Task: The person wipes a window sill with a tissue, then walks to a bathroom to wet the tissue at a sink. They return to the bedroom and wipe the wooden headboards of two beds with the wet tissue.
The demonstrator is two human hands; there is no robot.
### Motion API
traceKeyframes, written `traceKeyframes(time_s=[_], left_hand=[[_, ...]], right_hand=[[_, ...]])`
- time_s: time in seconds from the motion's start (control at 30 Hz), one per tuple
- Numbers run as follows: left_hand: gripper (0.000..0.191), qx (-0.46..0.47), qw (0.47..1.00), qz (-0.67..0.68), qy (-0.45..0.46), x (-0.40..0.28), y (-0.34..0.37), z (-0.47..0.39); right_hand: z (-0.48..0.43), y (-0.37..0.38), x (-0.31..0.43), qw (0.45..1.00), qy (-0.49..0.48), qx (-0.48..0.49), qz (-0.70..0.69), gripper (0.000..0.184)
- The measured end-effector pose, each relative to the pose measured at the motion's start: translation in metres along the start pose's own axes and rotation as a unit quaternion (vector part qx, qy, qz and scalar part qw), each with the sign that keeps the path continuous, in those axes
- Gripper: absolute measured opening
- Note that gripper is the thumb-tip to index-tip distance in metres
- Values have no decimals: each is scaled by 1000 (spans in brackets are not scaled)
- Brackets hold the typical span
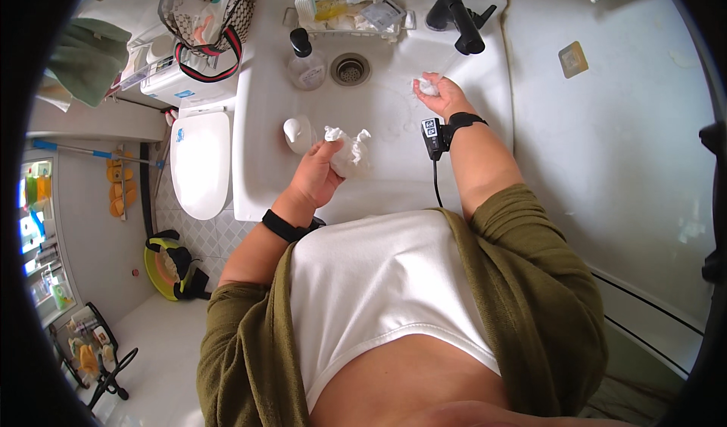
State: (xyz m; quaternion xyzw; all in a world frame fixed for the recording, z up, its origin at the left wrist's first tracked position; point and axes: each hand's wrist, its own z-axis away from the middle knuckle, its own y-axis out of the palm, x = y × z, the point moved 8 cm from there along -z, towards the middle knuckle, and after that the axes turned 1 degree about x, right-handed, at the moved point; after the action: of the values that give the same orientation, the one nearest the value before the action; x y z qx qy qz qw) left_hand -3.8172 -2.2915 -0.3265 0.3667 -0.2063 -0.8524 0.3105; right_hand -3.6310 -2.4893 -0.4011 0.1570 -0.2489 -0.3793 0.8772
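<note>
My left hand (313, 172), over the near left part of the white sink (397, 160), pinches a crumpled, thin white material (356, 153), cloth or plastic; I cannot tell which. Further right, my right hand (446, 98) is palm up below the black faucet (469, 39), its fingers curled around a small wet-looking white wad (427, 87). A faint stream of water runs from the spout towards this hand. Just beyond my left hand stands a white bottle (296, 133). The metal drain (350, 69) lies at the back of the basin.
A clear pump bottle with a black top (307, 66) stands left of the drain. Behind it a wire rack (352, 26) holds brushes and other items. A toilet (200, 165) and a patterned bag (207, 12) are at left. A cable (437, 182) hangs from the device on my right wrist.
</note>
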Motion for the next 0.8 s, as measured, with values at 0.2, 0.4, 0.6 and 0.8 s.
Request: traceKeyframes(time_s=[0.2,0.4,0.6,0.8], left_hand=[[21,2,1000,0,-3,2,1,0],[24,1,1000,0,2,3,1,-1],[26,4,1000,1,-4,5,2,-2],[29,22,1000,-14,-1,5,3,-10]], right_hand=[[-12,10,5,992,-30,109,55,26],[-2,18,16,983,-77,41,160,24],[-2,17,21,970,-93,-14,223,27],[-7,22,11,965,3,169,201,30]])
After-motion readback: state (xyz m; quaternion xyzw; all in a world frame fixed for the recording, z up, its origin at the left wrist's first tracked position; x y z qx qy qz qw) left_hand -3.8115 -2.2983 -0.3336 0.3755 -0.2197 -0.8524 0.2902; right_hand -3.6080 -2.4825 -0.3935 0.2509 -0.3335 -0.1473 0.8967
